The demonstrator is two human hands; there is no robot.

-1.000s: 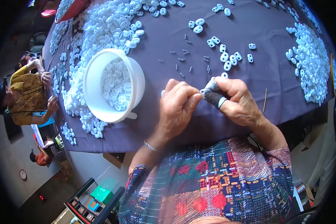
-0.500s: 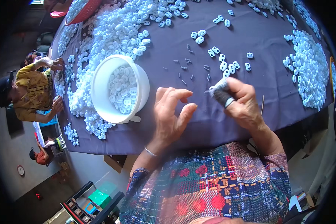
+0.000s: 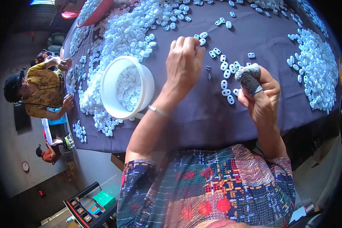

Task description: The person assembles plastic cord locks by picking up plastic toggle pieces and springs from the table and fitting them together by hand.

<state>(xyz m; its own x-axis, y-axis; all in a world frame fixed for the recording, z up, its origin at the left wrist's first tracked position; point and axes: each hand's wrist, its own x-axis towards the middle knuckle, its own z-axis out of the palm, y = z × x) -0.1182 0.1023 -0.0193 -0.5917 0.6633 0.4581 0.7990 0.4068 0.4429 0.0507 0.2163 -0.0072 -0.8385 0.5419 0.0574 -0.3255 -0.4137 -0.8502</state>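
Note:
My left hand (image 3: 184, 62) is over the table, back up, fingers curled together. Its fingertips come near some white two-holed oval pieces (image 3: 203, 35); whatever they hold is hidden. Two little dark metal springs (image 3: 208, 68) lie right of that hand. My right hand (image 3: 263, 93) is closed, a grey covering (image 3: 250, 79) on a finger; what it pinches, if anything, cannot be made out. Close to its left side, a loose line of white ovals (image 3: 226, 92) lies on the dark cloth. Left of my left forearm stands a white bucket (image 3: 148, 81) with more ovals inside.
Large heaps of white pieces (image 3: 121, 36) cover the table's left, with another heap (image 3: 319, 72) at right. A red basket (image 3: 97, 14) stands far left. Across the left edge, a person in a yellow shirt (image 3: 45, 89) handles pieces. Another person (image 3: 49, 154) is farther back.
My left hand has moved forward and up the table, its fingers curling, now covering where several springs lay. My right hand has shifted right, uncovering more white ovals.

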